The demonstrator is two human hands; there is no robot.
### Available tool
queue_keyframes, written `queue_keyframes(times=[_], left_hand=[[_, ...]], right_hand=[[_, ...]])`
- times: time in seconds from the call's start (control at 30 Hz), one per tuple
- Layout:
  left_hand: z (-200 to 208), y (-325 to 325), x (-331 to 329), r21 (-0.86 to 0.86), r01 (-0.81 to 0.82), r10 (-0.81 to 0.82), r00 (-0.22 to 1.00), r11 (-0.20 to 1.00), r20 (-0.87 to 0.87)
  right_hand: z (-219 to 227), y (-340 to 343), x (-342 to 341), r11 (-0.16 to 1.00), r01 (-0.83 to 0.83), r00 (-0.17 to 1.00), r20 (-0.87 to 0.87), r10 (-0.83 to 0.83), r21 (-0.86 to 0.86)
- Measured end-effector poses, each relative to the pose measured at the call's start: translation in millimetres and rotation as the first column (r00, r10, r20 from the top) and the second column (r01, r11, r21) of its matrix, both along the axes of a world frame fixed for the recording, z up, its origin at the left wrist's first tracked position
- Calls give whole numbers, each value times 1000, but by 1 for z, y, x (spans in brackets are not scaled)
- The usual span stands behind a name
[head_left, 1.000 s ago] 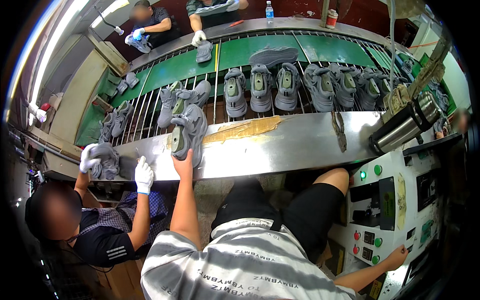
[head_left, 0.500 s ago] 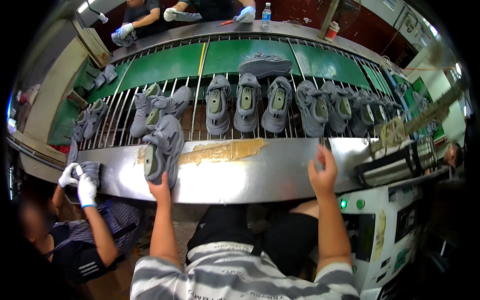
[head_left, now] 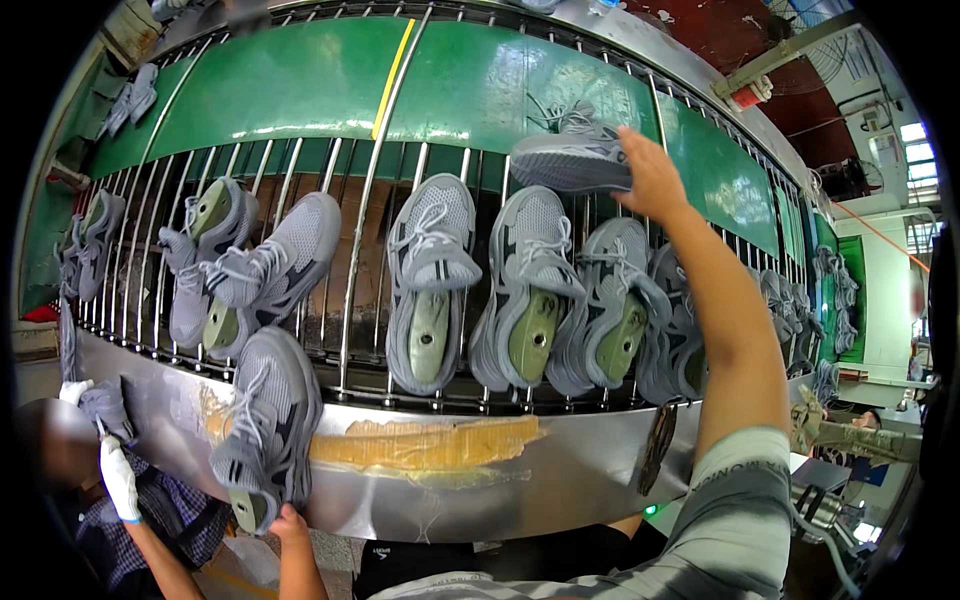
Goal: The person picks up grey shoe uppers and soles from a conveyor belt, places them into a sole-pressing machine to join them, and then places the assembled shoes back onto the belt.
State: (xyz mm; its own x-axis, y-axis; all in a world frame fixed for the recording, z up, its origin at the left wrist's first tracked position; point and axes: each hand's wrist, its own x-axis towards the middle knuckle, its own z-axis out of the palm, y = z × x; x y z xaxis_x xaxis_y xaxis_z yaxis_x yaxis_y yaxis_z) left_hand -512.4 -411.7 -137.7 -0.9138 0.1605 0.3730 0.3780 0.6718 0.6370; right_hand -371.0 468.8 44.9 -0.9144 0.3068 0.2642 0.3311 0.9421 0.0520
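My L hand [head_left: 292,530] has the near grey shoe [head_left: 270,420] by its heel end, thumb against it, other fingers mostly hidden, so can't tell how tight. That shoe sits L of centre over the steel ledge [head_left: 400,505], toe pointing away, laces up, green form [head_left: 245,508] showing in its opening. My R hand [head_left: 652,182] is out across the rods [head_left: 345,370], at the R end of the side-lying shoe [head_left: 570,160], fingers at the upper edge & thumb lower, approx. wrapped round that end; can't tell if it's a full grip. That one's by the near edge of the green belt [head_left: 290,80], sole facing me, just beyond the toe of a laced shoe [head_left: 530,290] in the row. Step in hand, I'd judge: L steadying one shoe while R gets hold of the other. Next move IMO calls for R fingers & thumb firm on that end, then a lift clear of the toes beneath w/o snagging the loose laces, L staying put. Also about: yellowish tape [head_left: 430,443] on the ledge, a dark hand tool [head_left: 657,450] nr my R arm, & a co-worker's white glove [head_left: 118,475] far L.
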Motion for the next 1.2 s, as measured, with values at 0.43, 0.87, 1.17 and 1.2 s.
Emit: queue_keyframes(times=[0.43, 0.87, 1.17, 1.2], left_hand=[[10, -8, -5, 93, -20, 5, 988, 995, 157], [107, 114, -13, 198, 68, -104, 979, 978, 178], [163, 172, 137, 71, 477, -372, 762, 876, -529], [163, 175, 167, 77, 693, -629, 690, 717, -357]], right_hand=[[-29, -5, -20, 982, -64, 991, -105, 84, 178], [195, -232, 188, 846, 517, 851, -179, -493, 131], [217, -639, 523, 220, 109, 10, -221, -975, -969], [219, -685, 551, 200, 97, -86, -208, -974, -975]])
